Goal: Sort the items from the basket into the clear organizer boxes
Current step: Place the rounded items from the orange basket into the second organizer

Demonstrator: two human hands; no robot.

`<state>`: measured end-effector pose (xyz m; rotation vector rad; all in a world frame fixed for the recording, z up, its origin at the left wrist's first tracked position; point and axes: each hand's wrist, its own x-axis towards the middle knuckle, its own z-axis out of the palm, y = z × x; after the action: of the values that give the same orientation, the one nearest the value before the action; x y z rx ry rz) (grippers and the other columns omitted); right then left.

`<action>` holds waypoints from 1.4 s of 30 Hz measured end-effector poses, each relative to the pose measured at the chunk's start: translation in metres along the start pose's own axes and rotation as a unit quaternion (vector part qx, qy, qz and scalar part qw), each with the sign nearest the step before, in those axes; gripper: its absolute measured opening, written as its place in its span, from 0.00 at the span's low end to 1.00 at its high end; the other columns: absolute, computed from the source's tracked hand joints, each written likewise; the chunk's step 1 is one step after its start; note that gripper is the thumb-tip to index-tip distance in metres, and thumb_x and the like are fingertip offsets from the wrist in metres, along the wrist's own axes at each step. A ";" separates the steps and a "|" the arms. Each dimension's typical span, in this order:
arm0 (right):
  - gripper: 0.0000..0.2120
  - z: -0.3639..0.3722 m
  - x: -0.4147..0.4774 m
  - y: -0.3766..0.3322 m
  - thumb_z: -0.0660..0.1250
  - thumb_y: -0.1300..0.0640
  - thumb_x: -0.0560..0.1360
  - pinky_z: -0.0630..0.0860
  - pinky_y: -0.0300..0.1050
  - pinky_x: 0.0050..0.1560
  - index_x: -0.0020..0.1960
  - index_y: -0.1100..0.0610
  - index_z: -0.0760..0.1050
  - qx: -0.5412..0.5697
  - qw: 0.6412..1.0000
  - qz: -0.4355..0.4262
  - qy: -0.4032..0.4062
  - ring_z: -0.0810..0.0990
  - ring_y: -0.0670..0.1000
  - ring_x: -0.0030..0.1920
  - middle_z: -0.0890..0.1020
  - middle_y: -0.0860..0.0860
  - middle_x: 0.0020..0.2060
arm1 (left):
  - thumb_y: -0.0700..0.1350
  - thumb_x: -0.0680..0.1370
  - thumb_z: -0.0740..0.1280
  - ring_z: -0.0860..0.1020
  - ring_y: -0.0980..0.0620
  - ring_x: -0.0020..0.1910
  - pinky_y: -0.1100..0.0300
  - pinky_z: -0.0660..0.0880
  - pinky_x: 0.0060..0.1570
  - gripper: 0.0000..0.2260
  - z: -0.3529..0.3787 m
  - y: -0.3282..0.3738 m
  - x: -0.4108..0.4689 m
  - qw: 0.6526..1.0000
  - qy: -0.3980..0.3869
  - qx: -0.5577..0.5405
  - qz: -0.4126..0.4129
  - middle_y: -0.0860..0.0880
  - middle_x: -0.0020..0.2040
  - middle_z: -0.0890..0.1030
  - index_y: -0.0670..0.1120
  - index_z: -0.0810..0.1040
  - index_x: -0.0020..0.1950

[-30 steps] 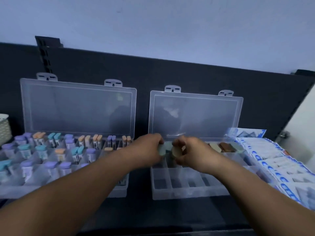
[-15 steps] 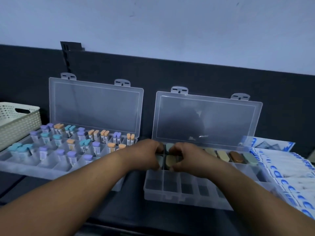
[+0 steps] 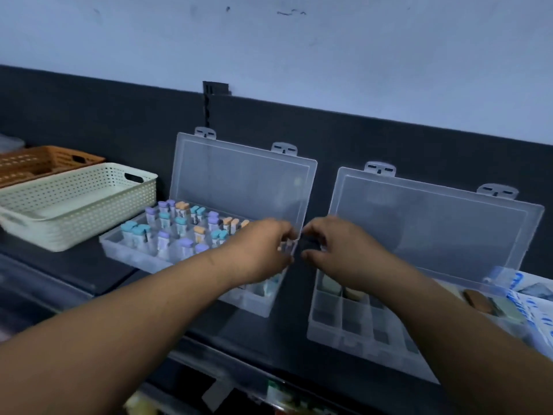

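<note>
2 open organizer boxes (image 3: 134,256), 2 baskets (image 3: 74,224), L hand (image 3: 260,250), R hand (image 3: 338,253)

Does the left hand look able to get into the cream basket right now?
Probably yes: the left hand is over the tube box, and the cream basket beside it is open-topped, with only short tubes between.

Dim bluish light, soft motion blur throughout, wide-angle bending toward the edges.
</note>
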<state>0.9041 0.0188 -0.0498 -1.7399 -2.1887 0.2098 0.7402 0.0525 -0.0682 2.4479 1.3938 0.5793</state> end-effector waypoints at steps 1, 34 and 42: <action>0.12 0.004 0.007 -0.014 0.69 0.50 0.74 0.74 0.48 0.53 0.57 0.50 0.75 -0.010 1.000 -0.012 0.000 0.76 0.51 0.51 0.74 0.49 0.51 | 0.48 0.75 0.69 0.77 0.48 0.56 0.61 0.70 0.51 0.13 -0.010 -0.011 -0.006 1.000 0.014 0.027 0.000 0.48 0.56 0.79 0.50 0.77 0.59; 0.21 0.168 0.269 -0.427 0.66 0.47 0.77 0.73 0.48 0.59 0.68 0.49 0.69 0.003 0.990 -0.134 -0.053 0.74 0.50 0.61 0.73 0.47 0.65 | 0.51 0.75 0.69 0.74 0.48 0.60 0.56 0.72 0.57 0.20 -0.293 -0.444 -0.160 0.958 0.089 0.169 -0.216 0.48 0.62 0.75 0.50 0.73 0.67; 0.14 0.200 0.353 -0.458 0.67 0.47 0.75 0.75 0.46 0.45 0.59 0.48 0.73 -0.008 0.983 -0.159 -0.092 0.76 0.48 0.49 0.77 0.47 0.53 | 0.51 0.75 0.70 0.76 0.47 0.57 0.57 0.74 0.54 0.21 -0.314 -0.519 -0.106 0.951 0.013 0.166 -0.259 0.47 0.61 0.77 0.51 0.73 0.67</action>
<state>0.3459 0.2684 -0.0311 -1.3996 -2.5686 0.2816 0.1527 0.2321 -0.0278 2.1503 2.1882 0.2667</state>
